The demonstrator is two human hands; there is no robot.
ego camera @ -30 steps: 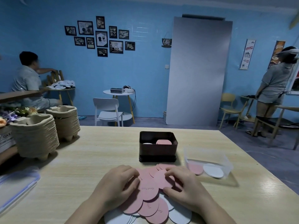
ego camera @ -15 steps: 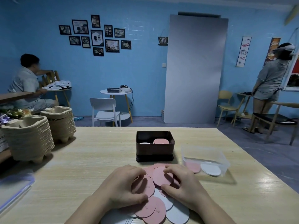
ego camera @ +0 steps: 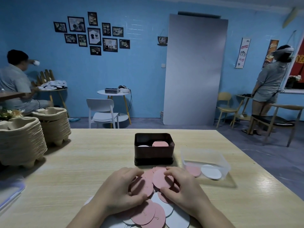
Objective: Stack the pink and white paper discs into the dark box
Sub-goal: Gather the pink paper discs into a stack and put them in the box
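Pink discs (ego camera: pixel 162 179) that lay fanned out a second ago now sit bunched between the two hands, the right hand (ego camera: pixel 182 188) pinching the edge of the top one between thumb and fingertips while the left hand (ego camera: pixel 121 190) curls closed over the pile's left side. By my reading, a small stack is being squared for lifting; the dark box (ego camera: pixel 153 153), just beyond on the table (ego camera: pixel 82 162), already holds one pink and one white disc, and many loose ones remain.
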